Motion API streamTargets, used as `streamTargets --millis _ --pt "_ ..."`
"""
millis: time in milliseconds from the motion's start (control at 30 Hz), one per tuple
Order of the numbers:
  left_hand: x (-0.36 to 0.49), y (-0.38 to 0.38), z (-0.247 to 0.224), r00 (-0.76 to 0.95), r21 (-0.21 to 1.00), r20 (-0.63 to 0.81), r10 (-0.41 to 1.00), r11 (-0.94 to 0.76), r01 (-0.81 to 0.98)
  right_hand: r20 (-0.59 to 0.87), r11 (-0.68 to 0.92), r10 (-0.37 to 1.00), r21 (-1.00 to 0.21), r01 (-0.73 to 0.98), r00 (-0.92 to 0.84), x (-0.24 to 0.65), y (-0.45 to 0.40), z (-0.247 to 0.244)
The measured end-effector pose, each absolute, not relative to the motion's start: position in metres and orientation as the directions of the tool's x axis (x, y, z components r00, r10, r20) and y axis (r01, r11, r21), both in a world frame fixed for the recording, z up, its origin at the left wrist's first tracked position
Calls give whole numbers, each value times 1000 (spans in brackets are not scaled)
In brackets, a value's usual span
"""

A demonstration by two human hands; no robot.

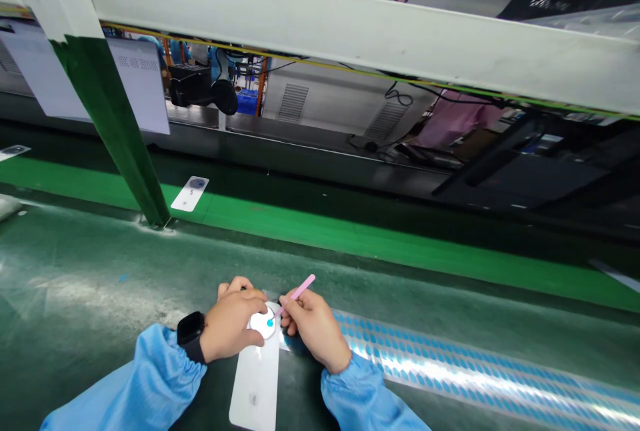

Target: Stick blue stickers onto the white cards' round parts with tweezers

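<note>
A white phone back cover (255, 384) lies lengthwise on the green worktop, a white round camera ring (257, 328) at its far end. My left hand (231, 321), with a black watch at the wrist, grips the cover around the ring, thumb on the near side and fingers on the far side. My right hand (320, 332) pinches pink tweezers (305, 284), their thin tip pointing down at a small blue sticker (271, 322) on the ring. Under and beside my right hand runs a clear sheet (450, 365) with rows of blue stickers.
Beyond the worktop runs a green conveyor belt (280, 224), with another white cover (191, 193) on it. A green-and-white post (117, 127) rises at the left from the worktop's far edge. Overhead, a white beam (350, 31) with cables crosses the view.
</note>
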State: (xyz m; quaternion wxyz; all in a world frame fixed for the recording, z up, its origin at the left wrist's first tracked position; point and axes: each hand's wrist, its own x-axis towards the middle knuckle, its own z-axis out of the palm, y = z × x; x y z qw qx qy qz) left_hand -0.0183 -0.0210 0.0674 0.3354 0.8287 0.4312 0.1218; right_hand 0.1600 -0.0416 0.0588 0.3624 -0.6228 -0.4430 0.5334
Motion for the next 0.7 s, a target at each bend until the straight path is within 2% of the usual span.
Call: streamTargets --millis 300,700 --pt "-18 -22 71 590 639 -146 794 -380 669 -354 -353 935 -917 183 32 158 -41 62" --pt "-18 -21 69 595 624 -137 792 -397 673 -344 -347 937 -912 219 55 157 -43 64"
